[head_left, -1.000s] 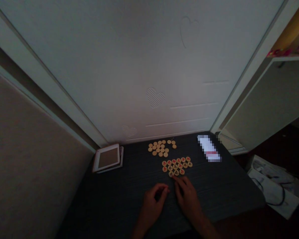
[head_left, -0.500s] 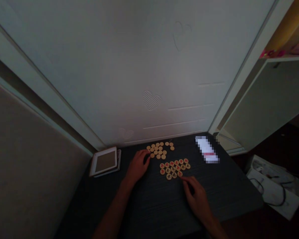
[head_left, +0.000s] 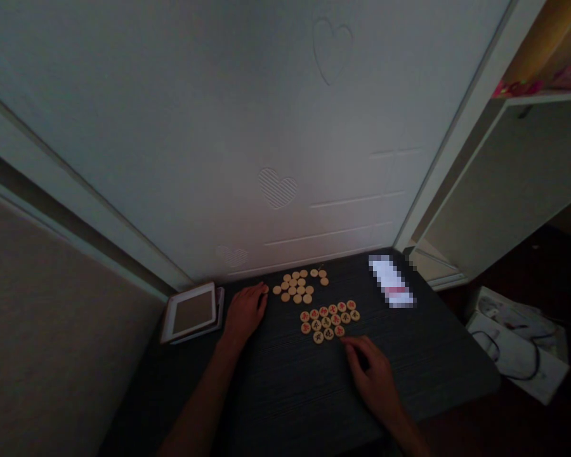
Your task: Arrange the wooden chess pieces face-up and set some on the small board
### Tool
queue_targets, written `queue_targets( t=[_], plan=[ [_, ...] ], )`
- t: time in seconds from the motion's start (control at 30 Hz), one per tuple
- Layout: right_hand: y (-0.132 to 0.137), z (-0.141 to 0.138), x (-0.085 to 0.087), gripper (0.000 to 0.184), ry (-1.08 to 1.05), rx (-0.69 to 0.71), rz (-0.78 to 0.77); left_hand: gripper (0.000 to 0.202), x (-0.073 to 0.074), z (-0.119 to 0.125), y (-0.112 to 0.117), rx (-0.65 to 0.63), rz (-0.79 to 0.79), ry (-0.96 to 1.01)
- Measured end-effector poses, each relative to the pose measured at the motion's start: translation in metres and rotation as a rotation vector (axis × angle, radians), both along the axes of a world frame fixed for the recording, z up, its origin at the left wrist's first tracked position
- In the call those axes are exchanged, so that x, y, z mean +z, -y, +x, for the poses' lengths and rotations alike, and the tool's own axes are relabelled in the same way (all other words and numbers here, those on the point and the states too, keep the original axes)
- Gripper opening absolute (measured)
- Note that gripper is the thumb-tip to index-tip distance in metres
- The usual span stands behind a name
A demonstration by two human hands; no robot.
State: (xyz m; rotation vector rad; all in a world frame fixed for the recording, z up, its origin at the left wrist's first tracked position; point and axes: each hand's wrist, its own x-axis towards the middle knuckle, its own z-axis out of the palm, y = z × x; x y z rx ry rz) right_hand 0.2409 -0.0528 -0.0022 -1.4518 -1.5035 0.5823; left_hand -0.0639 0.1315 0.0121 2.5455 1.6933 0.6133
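Left hand [head_left: 244, 312] rests flat, fingers together, beside the blank discs [head_left: 299, 287], while right hand [head_left: 374, 374] curls loosely, pinch unclear, at the marked discs [head_left: 328, 320], each near its own cluster.

Two bare arms show in the lower part of the frame. The left hand [head_left: 244, 312], lower centre-left, joins a long uncovered forearm that reaches the bottom edge. The right hand [head_left: 374, 376], lower centre-right, shows a shorter bare wrist. The dim light hides finer detail.

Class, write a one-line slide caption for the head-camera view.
Left hand rests beside blank wooden discs; right hand lies near the marked discs on a dark table.
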Motion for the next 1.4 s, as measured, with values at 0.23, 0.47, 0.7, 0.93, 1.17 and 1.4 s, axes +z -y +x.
queue_targets(
  t=[0.23,0.47,0.7,0.93,1.17,1.4],
  plan=[
    [0.001,-0.002,0.002,0.021,0.015,0.001,0.025,0.022,0.017,0.002,0.051,-0.028,-0.018,0.032],
    [0.006,-0.02,0.011,0.025,0.012,0.157,0.114,0.021,0.018,0.049,0.14,-0.146,-0.224,0.484],
    [0.009,-0.039,0.014,0.035,0.04,0.425,0.1,0.023,0.005,0.08,0.174,-0.091,-0.489,0.865],
    [0.009,-0.039,-0.002,0.025,0.035,0.393,0.113,0.025,-0.003,0.078,0.176,-0.07,-0.51,0.852],
    [0.009,-0.038,-0.001,0.017,0.015,0.306,0.129,0.023,-0.003,0.081,0.176,-0.043,-0.497,0.787],
    [0.004,-0.037,0.003,0.016,-0.052,0.272,0.112,0.022,-0.003,0.083,0.178,-0.055,-0.492,0.835]
  ],
)
